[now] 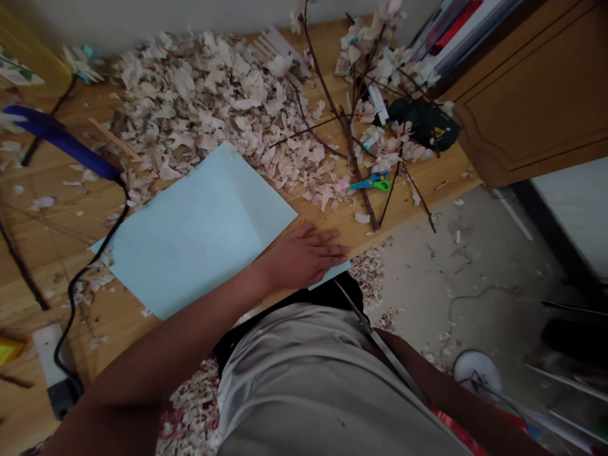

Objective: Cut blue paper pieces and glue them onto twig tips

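The left hand [304, 256] lies flat, fingers stretched out, on the near corner of a pale blue paper sheet [199, 228] at the desk [316, 216] edge. Paper scraps [213, 101] are heaped beyond it. The right hand is hidden from view.

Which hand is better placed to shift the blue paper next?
Probably left: the left hand lies flat on a corner of the blue paper; the right arm is down off the desk, its hand unseen.

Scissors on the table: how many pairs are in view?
1. The blue-and-green scissors lie near the table edge, among the blossom branches right of the scrap pile; others may be buried under it.
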{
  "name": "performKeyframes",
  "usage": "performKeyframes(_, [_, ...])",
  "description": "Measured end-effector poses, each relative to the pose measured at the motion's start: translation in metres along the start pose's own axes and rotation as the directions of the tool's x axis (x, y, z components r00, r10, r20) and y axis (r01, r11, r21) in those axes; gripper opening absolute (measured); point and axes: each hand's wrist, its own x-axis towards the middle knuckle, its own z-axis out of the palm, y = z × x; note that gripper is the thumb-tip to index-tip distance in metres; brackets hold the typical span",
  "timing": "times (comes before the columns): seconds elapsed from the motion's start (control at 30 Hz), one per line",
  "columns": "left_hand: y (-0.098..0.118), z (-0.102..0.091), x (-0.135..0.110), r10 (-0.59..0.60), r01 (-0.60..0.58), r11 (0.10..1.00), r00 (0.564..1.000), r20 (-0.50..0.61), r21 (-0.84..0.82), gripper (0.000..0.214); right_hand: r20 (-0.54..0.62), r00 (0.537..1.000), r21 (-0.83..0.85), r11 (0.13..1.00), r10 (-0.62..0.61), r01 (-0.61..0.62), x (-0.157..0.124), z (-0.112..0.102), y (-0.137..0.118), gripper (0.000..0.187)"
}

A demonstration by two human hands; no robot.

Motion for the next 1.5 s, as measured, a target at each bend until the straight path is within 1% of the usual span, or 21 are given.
performKeyframes(0.1, [-0.001,0.0,0.001,0.01,-0.01,1.0,1.0,-0.001,-0.015,0.043,0.068,0.998,-0.001,1.0,0.004,-0.004,-0.002,-0.002,-0.003,0.049])
performKeyframes(0.23, [0.0,-0.002,0.001,0.01,-0.009,1.0,1.0,0.015,-0.028,0.042,0.117,0.993,-0.011,1.0,0.008,-0.007,0.005,0.0,-0.001,0.048])
performKeyframes(0.33, [0.0,-0.003,0.001,0.007,-0.007,1.0,1.0,0.015,-0.027,0.043,0.097,0.995,-0.029,0.999,0.024,-0.022,0.007,0.004,0.0,0.049])
performKeyframes(0.47, [0.0,-0.002,0.002,0.008,-0.008,0.999,1.0,0.019,-0.035,0.044,0.067,0.998,-0.02,1.0,0.006,-0.005,0.008,0.007,-0.003,0.048])
performKeyframes(0.57, [0.0,-0.002,0.003,-0.002,0.003,0.999,1.0,0.02,-0.051,0.043,0.024,1.0,-0.012,1.0,0.02,-0.02,0.01,0.01,-0.002,0.048])
performKeyframes(0.73, [0.001,-0.001,0.002,-0.002,0.002,0.998,1.0,-0.002,-0.057,0.042,-0.024,0.998,-0.055,0.996,0.065,-0.066,0.015,0.014,0.011,0.051])
performKeyframes(0.83, [0.0,0.0,0.002,0.004,-0.004,0.999,1.0,-0.002,-0.052,0.043,-0.004,0.998,-0.051,0.997,0.063,-0.064,0.012,0.014,0.017,0.051])
performKeyframes(0.9, [0.0,0.0,0.002,0.005,-0.005,0.999,1.0,0.002,-0.05,0.044,0.032,0.998,-0.03,0.998,0.05,-0.049,0.008,0.012,0.014,0.05])
performKeyframes(1.03, [-0.001,0.0,0.002,0.014,-0.014,0.999,1.0,0.013,-0.053,0.045,0.071,0.997,-0.034,0.999,0.036,-0.033,0.0,0.008,-0.002,0.052])
performKeyframes(1.13, [-0.002,0.0,0.003,0.009,-0.008,0.998,1.0,0.021,-0.056,0.046,0.065,0.998,-0.021,0.999,0.025,-0.023,0.0,0.008,-0.011,0.055])
performKeyframes(1.27, [-0.001,0.0,0.003,0.009,-0.007,0.998,0.999,0.033,-0.067,0.046,0.056,0.998,-0.011,1.0,-0.003,0.004,0.002,0.01,-0.01,0.058])
performKeyframes(1.33, [-0.001,0.0,0.003,0.007,-0.005,0.998,0.999,0.035,-0.068,0.047,0.058,0.998,-0.008,1.0,0.005,-0.005,-0.001,0.011,-0.009,0.059])
performKeyframes(1.5, [-0.002,0.001,0.003,0.012,-0.01,0.998,1.0,0.029,-0.067,0.046,0.036,0.999,-0.028,1.0,0.008,-0.007,-0.008,0.008,-0.016,0.053])
